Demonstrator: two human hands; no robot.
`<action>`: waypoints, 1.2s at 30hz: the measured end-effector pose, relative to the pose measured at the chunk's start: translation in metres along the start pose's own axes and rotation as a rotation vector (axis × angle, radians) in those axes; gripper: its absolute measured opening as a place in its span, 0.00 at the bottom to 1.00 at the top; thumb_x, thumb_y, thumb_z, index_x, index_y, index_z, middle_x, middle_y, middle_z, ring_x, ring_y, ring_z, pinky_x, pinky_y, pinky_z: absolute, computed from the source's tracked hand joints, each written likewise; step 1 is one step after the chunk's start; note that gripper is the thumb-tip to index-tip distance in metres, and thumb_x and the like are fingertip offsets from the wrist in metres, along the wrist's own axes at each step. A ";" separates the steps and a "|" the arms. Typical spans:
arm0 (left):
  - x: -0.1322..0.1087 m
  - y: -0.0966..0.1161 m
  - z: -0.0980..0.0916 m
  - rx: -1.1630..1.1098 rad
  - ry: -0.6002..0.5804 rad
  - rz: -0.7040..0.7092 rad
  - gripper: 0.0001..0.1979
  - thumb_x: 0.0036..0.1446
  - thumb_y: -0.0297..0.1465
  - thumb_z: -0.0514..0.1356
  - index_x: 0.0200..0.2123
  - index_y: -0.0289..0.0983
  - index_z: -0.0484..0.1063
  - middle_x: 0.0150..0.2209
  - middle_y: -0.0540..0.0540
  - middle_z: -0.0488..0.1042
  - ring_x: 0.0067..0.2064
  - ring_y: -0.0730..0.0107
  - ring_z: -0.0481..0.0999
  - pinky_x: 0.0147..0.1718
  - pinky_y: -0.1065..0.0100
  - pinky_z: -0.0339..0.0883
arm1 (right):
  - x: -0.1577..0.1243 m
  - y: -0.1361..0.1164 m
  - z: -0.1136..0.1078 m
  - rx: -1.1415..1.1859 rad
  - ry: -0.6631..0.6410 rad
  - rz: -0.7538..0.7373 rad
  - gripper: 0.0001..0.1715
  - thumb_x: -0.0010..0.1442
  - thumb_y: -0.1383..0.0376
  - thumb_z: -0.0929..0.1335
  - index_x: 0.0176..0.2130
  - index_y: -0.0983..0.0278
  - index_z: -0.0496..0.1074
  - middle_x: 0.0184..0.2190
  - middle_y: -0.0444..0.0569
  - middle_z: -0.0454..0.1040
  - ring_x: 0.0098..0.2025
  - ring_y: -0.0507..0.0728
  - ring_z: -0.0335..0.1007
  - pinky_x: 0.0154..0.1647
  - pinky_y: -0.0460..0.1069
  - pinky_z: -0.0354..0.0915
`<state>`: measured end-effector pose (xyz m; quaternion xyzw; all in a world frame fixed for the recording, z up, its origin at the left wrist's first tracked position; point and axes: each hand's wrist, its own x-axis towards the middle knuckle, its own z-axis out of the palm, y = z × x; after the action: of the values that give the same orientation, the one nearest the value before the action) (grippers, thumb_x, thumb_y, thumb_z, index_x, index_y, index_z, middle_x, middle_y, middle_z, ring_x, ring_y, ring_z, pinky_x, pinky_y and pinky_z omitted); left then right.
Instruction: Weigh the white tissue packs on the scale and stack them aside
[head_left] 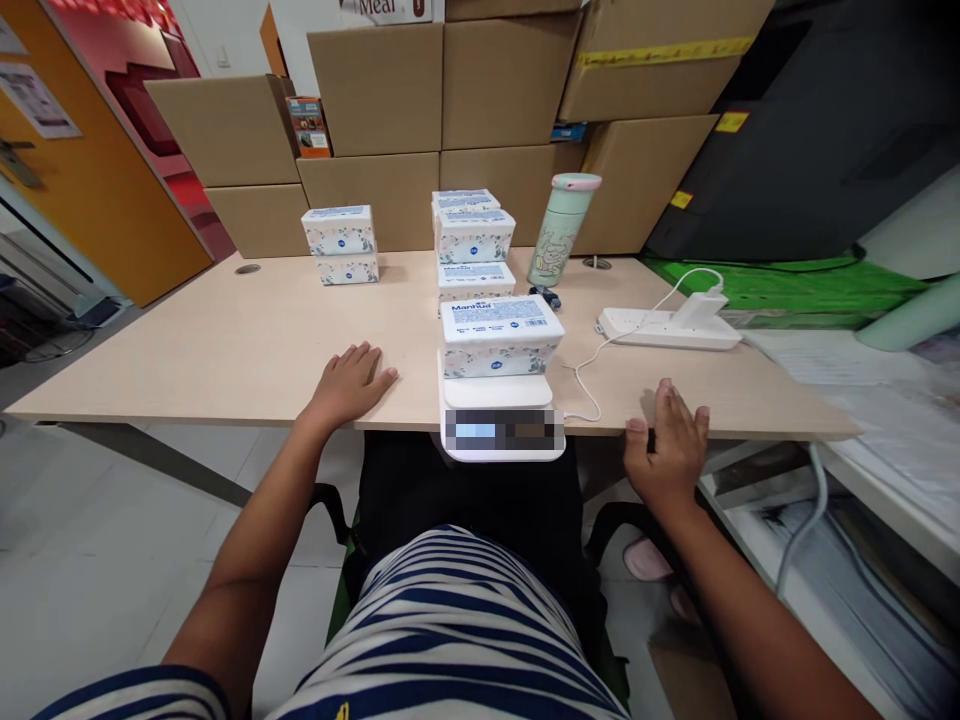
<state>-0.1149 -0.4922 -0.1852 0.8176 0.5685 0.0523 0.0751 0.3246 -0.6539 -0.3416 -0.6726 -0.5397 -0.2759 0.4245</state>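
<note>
My left hand (352, 384) lies flat on the tabletop, fingers stretched out, left of a white digital scale (499, 392). On the scale rests a white tissue pack (501, 340) with blue print and a floral band. The scale's display is blurred out, and its front overhangs the table edge. My right hand (667, 445) is at the table's front edge on the right, fingers apart and holding nothing. Just behind the scale sits another tissue pack (476, 278), partly hidden. Farther back, more tissue packs (474, 235) are stacked.
Two stacked tissue packs (341, 235) stand at the back left. A mint-green bottle (562, 230) stands back right, with a small dark object (546, 297) at its base. A white power strip (667, 328) has a cable running toward the scale. Cardboard boxes (375, 90) line the table's back.
</note>
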 end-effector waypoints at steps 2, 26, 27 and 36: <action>0.000 0.000 0.000 0.001 0.002 0.004 0.41 0.73 0.53 0.43 0.77 0.33 0.61 0.82 0.34 0.52 0.83 0.40 0.49 0.78 0.43 0.46 | 0.000 0.000 -0.001 -0.001 -0.012 0.007 0.39 0.74 0.54 0.61 0.74 0.72 0.65 0.67 0.72 0.75 0.70 0.75 0.74 0.75 0.75 0.59; -0.007 0.001 0.001 -0.265 0.086 0.047 0.44 0.71 0.53 0.50 0.80 0.31 0.54 0.82 0.33 0.53 0.82 0.44 0.54 0.79 0.45 0.48 | 0.008 -0.013 -0.007 0.079 -0.076 0.158 0.44 0.72 0.51 0.62 0.78 0.68 0.59 0.73 0.71 0.69 0.76 0.75 0.66 0.77 0.79 0.51; -0.012 0.005 0.000 -0.372 0.085 0.067 0.45 0.71 0.54 0.49 0.81 0.33 0.50 0.82 0.35 0.51 0.83 0.47 0.53 0.80 0.47 0.49 | 0.013 -0.017 -0.009 0.108 -0.083 0.199 0.46 0.72 0.50 0.63 0.79 0.66 0.57 0.75 0.69 0.66 0.77 0.74 0.63 0.78 0.78 0.50; -0.023 0.068 -0.012 -0.978 0.007 0.137 0.51 0.70 0.66 0.44 0.84 0.47 0.33 0.85 0.45 0.34 0.85 0.46 0.38 0.81 0.43 0.41 | 0.107 -0.083 -0.008 0.658 -0.262 0.432 0.51 0.71 0.36 0.63 0.79 0.60 0.57 0.79 0.63 0.60 0.80 0.69 0.59 0.77 0.67 0.62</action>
<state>-0.0624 -0.5363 -0.1610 0.7219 0.4226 0.3204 0.4445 0.2738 -0.6030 -0.2263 -0.6282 -0.4949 0.0946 0.5929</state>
